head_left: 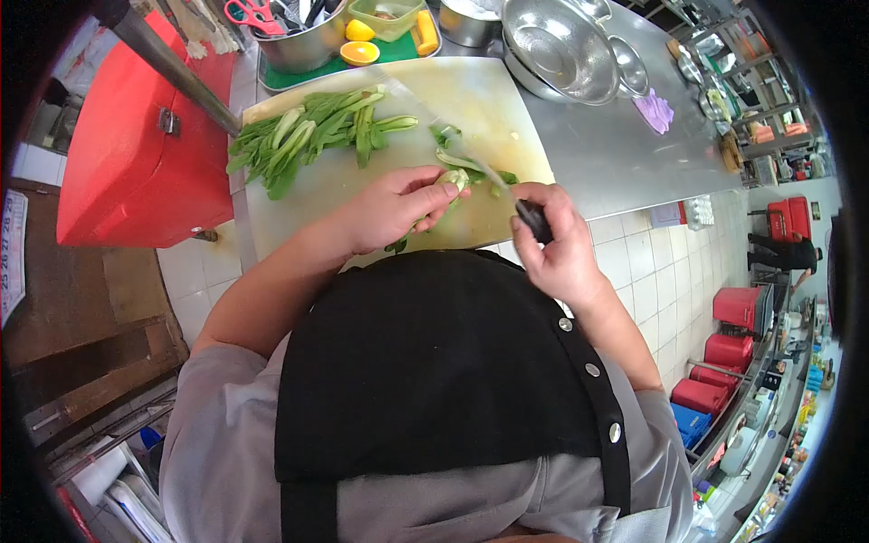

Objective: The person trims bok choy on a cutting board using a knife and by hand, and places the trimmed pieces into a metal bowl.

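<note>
- Gripping a knife [534, 220] firmly by its black handle with the right hand [557, 240], fingers wrapped round it, blade slanting up and left over the board [371, 195].
- Pinching a pale green stem [453, 181] between thumb and fingers of the left hand [407, 206], just beside the blade, above the board's near part.
- Heaped on the board's left half: leafy greens [303, 136], stems mostly toward the right. Scattered near the blade: small green pieces [441, 136].
- Beyond the board, at left: a steel pot [303, 54] packed with utensils, among them red-handled scissors [253, 14].
- Next to it, on a green-lined tray [398, 50]: two cut orange fruits [359, 54], and a clear green tub [387, 23] with contents too small to tell.
- Farther right: another pot [469, 27] with something whitish inside, then stacked steel bowls [561, 45] and a purple cloth [654, 110] on the steel counter [625, 163].
- At far left: a latched, lidded red box [145, 136], contents hidden.
- Readable at the left edge: sideways numbers on a calendar [13, 253], including 26, 27 and 28.
</note>
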A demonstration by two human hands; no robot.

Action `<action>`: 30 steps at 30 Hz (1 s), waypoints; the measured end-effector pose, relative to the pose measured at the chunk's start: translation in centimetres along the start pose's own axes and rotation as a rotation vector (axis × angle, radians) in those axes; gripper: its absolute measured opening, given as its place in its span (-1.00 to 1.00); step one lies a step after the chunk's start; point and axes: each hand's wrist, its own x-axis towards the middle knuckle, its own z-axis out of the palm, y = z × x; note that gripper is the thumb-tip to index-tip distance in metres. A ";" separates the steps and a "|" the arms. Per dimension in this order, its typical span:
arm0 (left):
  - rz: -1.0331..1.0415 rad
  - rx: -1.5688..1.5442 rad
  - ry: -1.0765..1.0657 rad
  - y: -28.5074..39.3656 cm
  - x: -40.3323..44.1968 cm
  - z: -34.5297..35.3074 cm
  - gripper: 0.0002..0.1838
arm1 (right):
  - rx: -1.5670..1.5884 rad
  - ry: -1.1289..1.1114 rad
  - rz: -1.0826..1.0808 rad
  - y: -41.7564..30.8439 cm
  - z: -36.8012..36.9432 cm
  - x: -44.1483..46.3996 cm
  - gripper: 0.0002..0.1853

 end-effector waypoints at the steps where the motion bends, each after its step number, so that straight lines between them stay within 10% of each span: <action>1: 0.010 0.031 0.000 0.0 0.0 0.3 -0.68 | -0.018 0.004 -0.084 -0.6 0.2 0.2 -0.59; 28: 0.552 0.370 0.168 -0.4 0.3 1.4 -0.75 | -0.119 -0.085 -0.184 -0.7 0.3 0.4 -0.45; 30: 0.285 0.334 0.107 0.2 0.0 0.8 -0.71 | -0.117 -0.071 -0.143 -0.5 0.3 0.2 -0.49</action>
